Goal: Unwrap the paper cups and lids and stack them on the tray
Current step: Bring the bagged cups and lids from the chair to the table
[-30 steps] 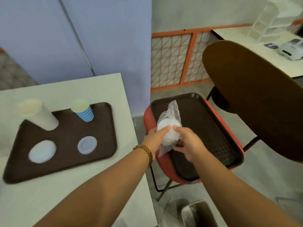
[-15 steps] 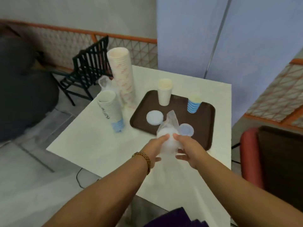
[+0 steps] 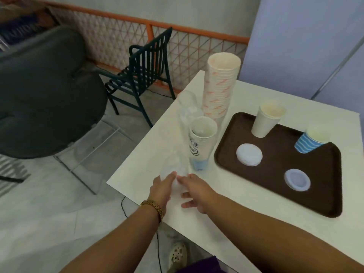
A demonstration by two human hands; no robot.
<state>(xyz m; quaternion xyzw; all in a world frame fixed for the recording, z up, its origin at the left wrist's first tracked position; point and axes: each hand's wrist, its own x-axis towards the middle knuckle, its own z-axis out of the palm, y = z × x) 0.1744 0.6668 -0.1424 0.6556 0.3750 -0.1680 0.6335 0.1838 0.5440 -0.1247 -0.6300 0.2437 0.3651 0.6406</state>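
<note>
Clear-plastic-wrapped white lids point(image 3: 173, 181), carried over from the chair tray, are now gripped between both hands point(image 3: 177, 186) above the white worktop point(image 3: 256, 223), unwrapping pending.

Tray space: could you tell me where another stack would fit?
The tray is bare in its middle, between the two lids and the two cups, and along its near edge. The table's left edge by the cup stacks is crowded.

I see both my forearms reaching forward, hands close together. My left hand point(image 3: 162, 189), a gold bracelet at its wrist, has fingers extended forward. My right hand point(image 3: 197, 191), just beside it, spreads its fingers toward the left one.
</note>
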